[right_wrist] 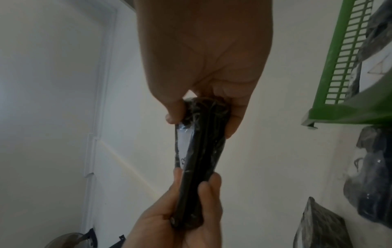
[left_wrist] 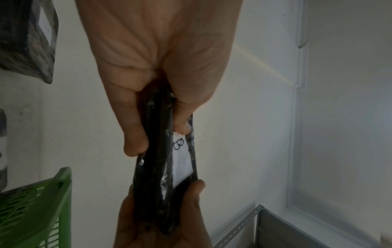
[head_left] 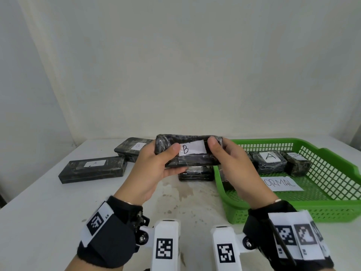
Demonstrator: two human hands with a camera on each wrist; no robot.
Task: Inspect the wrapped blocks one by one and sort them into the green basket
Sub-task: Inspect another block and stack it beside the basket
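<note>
Both hands hold one dark wrapped block [head_left: 192, 159] with a white "B" label above the table's middle. My left hand [head_left: 156, 163] grips its left end, thumb on the front face by the label. At the other end my right hand [head_left: 228, 159] grips it the same way. The left wrist view shows this block [left_wrist: 161, 167] edge-on between both hands, and so does the right wrist view, block [right_wrist: 201, 159]. The green basket [head_left: 320, 208] sits at the right and holds two blocks, the nearer marked "A" [head_left: 270, 161], plus a paper reading "NORMAL" [head_left: 281, 183].
On the white table [head_left: 48, 208] lie an "A" block [head_left: 93, 169] at the left, a "B" block [head_left: 132, 148] behind it, and another block [head_left: 195, 174] under the held one. A plain wall stands close behind.
</note>
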